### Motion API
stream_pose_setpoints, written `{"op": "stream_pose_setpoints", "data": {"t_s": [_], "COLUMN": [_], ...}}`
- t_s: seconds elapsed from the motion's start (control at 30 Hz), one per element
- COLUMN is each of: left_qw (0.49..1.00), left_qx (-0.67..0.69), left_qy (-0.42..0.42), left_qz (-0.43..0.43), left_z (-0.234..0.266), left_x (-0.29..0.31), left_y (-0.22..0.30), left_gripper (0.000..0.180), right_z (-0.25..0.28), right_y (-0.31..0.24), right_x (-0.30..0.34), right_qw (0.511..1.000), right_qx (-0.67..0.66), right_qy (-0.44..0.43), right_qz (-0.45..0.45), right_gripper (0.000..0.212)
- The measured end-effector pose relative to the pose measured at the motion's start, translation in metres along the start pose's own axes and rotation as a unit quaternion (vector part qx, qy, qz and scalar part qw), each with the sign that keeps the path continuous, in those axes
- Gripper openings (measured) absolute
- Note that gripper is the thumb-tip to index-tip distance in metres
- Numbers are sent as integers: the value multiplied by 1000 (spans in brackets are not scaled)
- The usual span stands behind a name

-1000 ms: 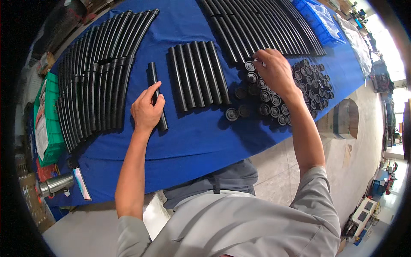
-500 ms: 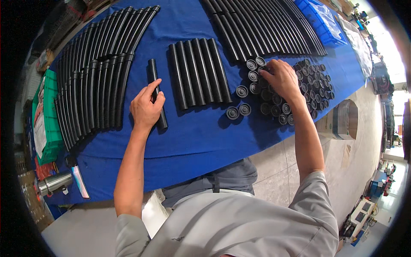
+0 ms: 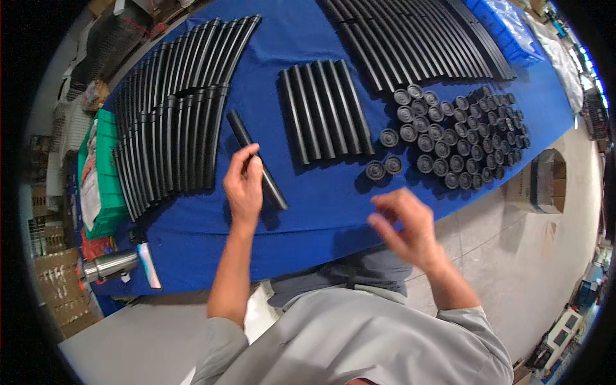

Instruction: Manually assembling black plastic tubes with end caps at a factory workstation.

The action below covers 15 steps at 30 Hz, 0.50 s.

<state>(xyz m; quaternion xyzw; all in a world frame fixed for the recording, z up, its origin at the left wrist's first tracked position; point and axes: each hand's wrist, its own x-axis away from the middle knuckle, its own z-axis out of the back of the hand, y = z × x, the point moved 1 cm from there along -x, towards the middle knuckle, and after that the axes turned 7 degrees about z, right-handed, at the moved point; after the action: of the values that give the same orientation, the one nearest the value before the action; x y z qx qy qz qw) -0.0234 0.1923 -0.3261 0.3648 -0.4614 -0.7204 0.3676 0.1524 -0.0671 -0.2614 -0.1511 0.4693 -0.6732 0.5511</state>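
Note:
My left hand (image 3: 244, 189) is closed round the middle of a short black tube (image 3: 269, 179), held at a slant over the blue cloth. Blurred by motion, my right hand (image 3: 407, 224) is over the near table edge, its fingers curled; whether anything sits in them I cannot make out. Beyond it stand two round black ribbed caps (image 3: 375, 170), close together, and another single cap (image 3: 389, 137). A large cluster of such caps (image 3: 459, 138) spreads to the right. Between the hands and farther back lies a row of several short black tubes (image 3: 326, 112).
Long rows of black tubes with collared ends (image 3: 173, 115) cover the left side. More black tubes (image 3: 410, 45) fill the far right, beside a blue crate (image 3: 507, 32). A green crate (image 3: 110, 179), a steel flask (image 3: 112, 264) and a phone-like slab (image 3: 149, 266) sit at the left edge.
My right hand has come away from the caps toward the near edge. My left hand has tilted the tube, its near end swinging right. The whole view has shifted somewhat.

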Motion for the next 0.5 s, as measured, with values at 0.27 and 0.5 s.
{"op": "stream_pose_setpoints", "data": {"t_s": [0.27, 0.5], "left_qw": [983, 981], "left_qx": [60, -3], "left_qy": [4, 6], "left_qz": [175, 192], "left_z": [16, 53], "left_x": [104, 124], "left_y": [40, 40], "left_gripper": [33, 44], "right_z": [-90, -122], "right_y": [5, 16], "right_x": [-32, -89], "right_qw": [967, 883], "right_qx": [-194, -346], "right_qy": [-155, -279], "right_qz": [50, 151], "right_gripper": [64, 52]}}
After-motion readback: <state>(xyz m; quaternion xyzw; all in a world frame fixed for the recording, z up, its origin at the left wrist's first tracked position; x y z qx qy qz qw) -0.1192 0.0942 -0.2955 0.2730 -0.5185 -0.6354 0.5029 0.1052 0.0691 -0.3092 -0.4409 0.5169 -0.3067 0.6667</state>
